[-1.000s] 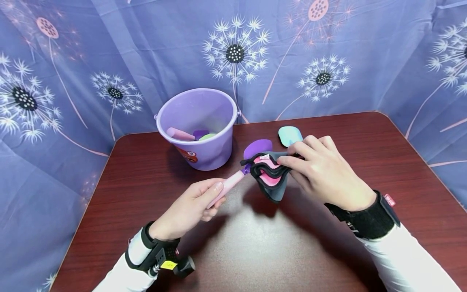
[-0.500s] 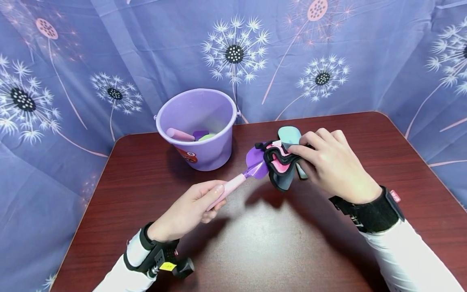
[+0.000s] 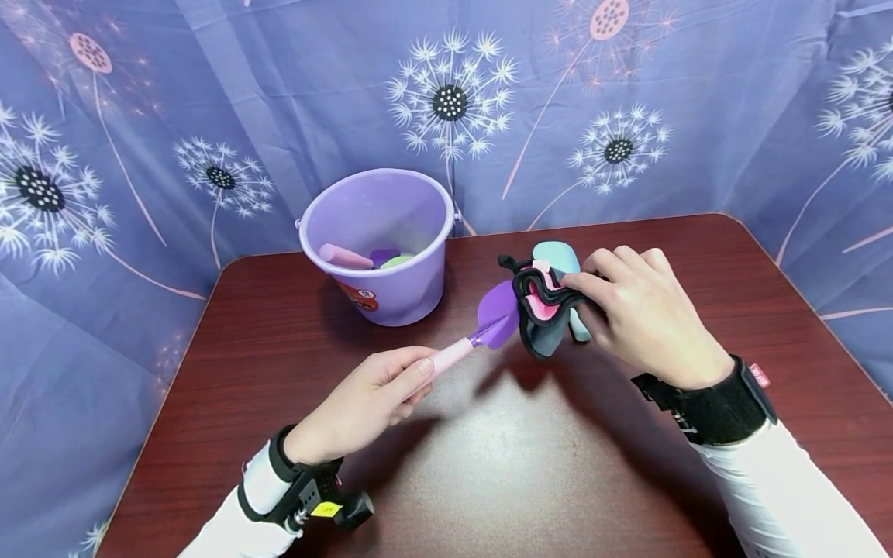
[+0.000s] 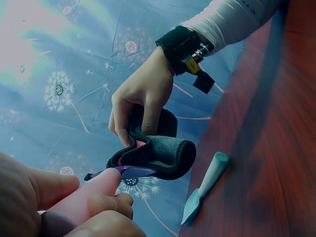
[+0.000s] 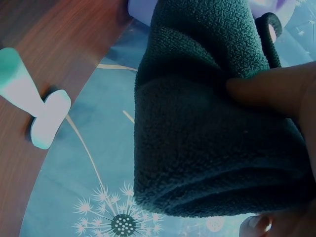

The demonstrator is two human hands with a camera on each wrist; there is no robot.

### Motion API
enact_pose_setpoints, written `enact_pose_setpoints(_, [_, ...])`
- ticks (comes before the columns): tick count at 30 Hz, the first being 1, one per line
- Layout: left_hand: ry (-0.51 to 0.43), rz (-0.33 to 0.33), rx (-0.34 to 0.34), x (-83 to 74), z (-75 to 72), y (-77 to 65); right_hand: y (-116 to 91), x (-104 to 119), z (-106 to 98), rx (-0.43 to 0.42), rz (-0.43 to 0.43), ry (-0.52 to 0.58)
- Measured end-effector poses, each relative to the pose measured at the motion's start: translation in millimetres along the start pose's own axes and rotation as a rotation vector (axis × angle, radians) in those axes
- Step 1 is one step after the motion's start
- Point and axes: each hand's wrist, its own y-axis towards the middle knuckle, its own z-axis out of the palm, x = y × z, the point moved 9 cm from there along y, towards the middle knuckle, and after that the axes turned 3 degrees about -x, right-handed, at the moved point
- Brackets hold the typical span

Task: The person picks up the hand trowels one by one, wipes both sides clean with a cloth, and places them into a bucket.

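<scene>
My left hand (image 3: pixel 366 399) grips the pink handle of a small toy shovel (image 3: pixel 452 356), its purple blade pointing away and to the right. With fingertips and thumb, my right hand (image 3: pixel 645 322) holds a bunched cloth (image 3: pixel 546 335), grey with black edging and pink inner folds. The cloth overlaps the blade's right side in the head view; whether they touch is hard to tell. In the right wrist view, the fuzzy grey side of the cloth (image 5: pixel 212 133) fills the middle. Behind it on the table lies a teal shovel (image 3: pixel 556 254), partly hidden by the cloth.
A purple bucket (image 3: pixel 425 271) stands at the back left of the dark red wooden table (image 3: pixel 230 372). Inside it are a pink handle and purple and green pieces. A blue curtain with dandelion prints (image 3: pixel 314 93) hangs behind the table.
The right hand and cloth have shifted right and slightly back along the blade, baring more purple. The shovel's blade has turned to show its face; the left hand has barely moved.
</scene>
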Motion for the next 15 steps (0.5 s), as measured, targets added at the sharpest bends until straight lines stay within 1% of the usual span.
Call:
enact_pose_setpoints(3, [0.094,0.020,-0.032,0.0,-3.2,-1.8,2,2,1,0.012,-0.007,0.001])
enact_pose_setpoints(7, [0.262,0.065,-0.080,-2.1,-7.8,-3.0,4,6,3,0.034,-0.014,0.002])
enact_pose_setpoints(8, [0.292,0.074,-0.087,-2.8,-8.6,-3.0,4,7,4,0.036,-0.016,0.003])
enact_pose_setpoints(11, [0.367,0.098,-0.100,-5.1,-10.2,-2.2,6,11,3,0.024,-0.026,0.013])
enact_pose_setpoints(15, [0.434,0.119,-0.103,-7.9,-11.8,-0.6,7,18,1,-0.011,-0.038,0.030])
